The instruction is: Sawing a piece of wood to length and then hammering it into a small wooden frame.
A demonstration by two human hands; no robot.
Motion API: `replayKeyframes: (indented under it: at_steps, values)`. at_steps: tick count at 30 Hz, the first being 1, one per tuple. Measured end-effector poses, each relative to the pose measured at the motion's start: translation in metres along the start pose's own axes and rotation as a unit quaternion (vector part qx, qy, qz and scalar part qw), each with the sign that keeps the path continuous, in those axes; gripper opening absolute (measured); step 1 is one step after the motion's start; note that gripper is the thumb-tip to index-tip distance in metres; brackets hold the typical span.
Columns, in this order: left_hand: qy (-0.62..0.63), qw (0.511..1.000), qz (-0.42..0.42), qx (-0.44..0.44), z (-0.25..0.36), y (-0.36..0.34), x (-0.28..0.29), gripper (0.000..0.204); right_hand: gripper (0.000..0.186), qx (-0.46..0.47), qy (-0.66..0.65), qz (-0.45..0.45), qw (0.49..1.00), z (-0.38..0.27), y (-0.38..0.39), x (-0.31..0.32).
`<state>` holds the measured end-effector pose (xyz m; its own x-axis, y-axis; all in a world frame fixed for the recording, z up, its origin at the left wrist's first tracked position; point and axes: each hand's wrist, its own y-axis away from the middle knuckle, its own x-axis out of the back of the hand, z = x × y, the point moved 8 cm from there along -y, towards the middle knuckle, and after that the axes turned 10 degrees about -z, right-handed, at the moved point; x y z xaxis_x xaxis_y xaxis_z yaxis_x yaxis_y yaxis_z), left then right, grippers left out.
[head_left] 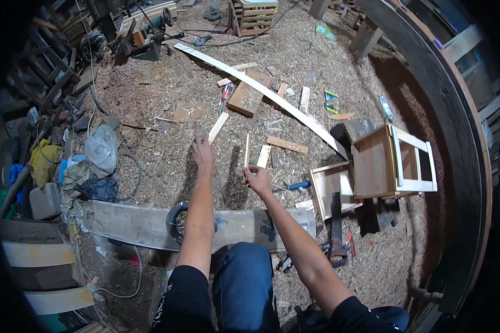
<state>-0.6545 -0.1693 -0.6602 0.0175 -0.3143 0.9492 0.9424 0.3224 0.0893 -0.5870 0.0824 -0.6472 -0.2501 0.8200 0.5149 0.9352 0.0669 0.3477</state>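
Note:
My left hand [203,154] is stretched forward, with its fingers closed at the near end of a short pale wood strip [218,127] that points away from me. To its right, my right hand [257,180] pinches the lower end of a thin wood stick [247,149], seen edge-on. Just beyond that hand is another short pale wood piece [264,156], its near end close to my knuckles. A brown wood slat [287,145] lies a little farther right. Below both forearms runs a long grey plank [133,222], with a dark ring [176,222] on it.
Shavings cover the floor. A long pale board [261,89] crosses diagonally beyond a wood block [250,93] and a screwdriver [225,95]. On the right are a handsaw [337,230], a shallow wooden tray [333,183] and a small wooden frame cabinet [375,166]. Plastic bags [101,147] pile up left.

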Motion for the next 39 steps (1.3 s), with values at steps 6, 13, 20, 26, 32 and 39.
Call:
replayKeyframes:
  at_steps: [6,13,20,26,32,39]
  values:
    - [-0.087,0.996,-0.031,0.018,0.021,-0.021,-0.032,0.027,0.034,0.012,-0.051,-0.057,0.997,0.014,-0.003,0.015]
    - [-0.061,0.993,0.031,0.091,0.039,-0.009,-0.037,0.025,0.039,-0.021,-0.154,-0.093,0.983,0.006,0.024,0.058]
    - [0.089,0.987,-0.115,0.069,0.033,0.013,-0.056,0.048,0.046,0.018,-0.097,-0.065,0.993,-0.012,0.047,0.101]
    - [0.550,0.781,-0.297,-0.013,0.131,0.075,-0.040,0.044,0.049,0.054,-0.160,-0.037,0.985,-0.021,0.079,0.155]
    - [0.654,0.645,-0.381,-0.103,0.252,0.194,0.078,0.040,0.047,0.085,-0.146,-0.012,0.986,-0.061,0.146,0.238]
    - [0.606,0.660,-0.387,-0.219,0.327,0.309,0.118,0.043,0.044,0.140,-0.167,0.024,0.976,-0.051,0.234,0.306]
